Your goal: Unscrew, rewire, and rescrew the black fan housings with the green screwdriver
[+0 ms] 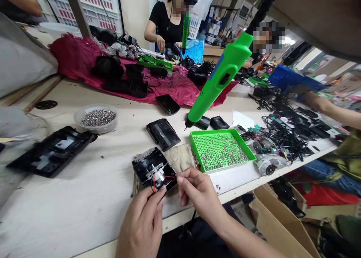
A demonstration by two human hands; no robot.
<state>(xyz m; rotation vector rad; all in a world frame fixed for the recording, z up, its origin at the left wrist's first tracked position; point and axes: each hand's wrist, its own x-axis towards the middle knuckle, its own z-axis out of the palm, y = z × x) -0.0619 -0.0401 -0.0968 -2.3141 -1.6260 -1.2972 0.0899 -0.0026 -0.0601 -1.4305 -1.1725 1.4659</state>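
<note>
A black plastic housing point(146, 169) lies open near the table's front edge, with a metal part and red wires point(153, 181) inside. My left hand point(145, 216) grips its lower edge, fingers together. At the housing's right side, my right hand point(194, 186) pinches with thumb and forefinger by the wires; what is between the fingertips is too small to tell. A beige cloth point(182, 156) lies partly under the housing. Above and to the right hangs a green electric screwdriver point(220, 77), its tip over the corner of a green tray point(251, 154) of screws.
A round tub point(109, 126) of screws and a long black casing point(52, 151) are at the left. Black covers point(163, 134) lie behind the housing. Wires and parts point(270, 145) crowd the right. People work across the table and at the right, where an arm point(329, 109) reaches in.
</note>
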